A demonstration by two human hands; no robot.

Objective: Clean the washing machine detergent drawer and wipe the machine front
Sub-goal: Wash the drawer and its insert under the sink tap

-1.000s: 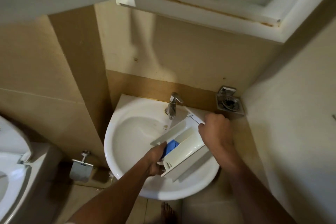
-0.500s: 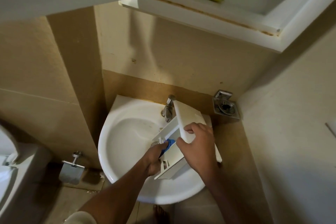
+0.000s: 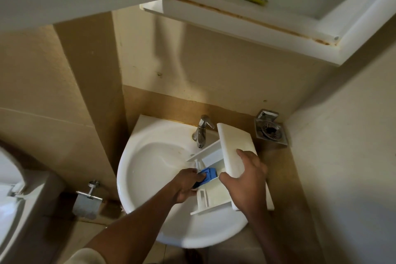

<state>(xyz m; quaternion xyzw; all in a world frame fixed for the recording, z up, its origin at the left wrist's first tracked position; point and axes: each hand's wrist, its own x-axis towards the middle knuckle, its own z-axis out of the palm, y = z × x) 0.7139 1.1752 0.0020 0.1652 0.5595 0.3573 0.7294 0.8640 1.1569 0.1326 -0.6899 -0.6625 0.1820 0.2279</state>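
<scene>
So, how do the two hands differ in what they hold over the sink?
The left hand pinches the small blue insert inside the drawer, while the right hand grips the drawer's wide white front panel. The left hand's fingers are curled tight; the right hand's are spread wider. The left hand is over the basin of the sink; the right hand is nearer its right edge. Both are on the same drawer.

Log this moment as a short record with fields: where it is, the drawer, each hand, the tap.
place: bathroom, over a white sink
drawer: detergent drawer held above the basin, white front panel tilted up
right: right hand grips the drawer's front panel
left: left hand holds the blue insert in the drawer
tap: tap behind the drawer, no water stream visible
nearby: metal holder on the wall, right of the tap
</scene>
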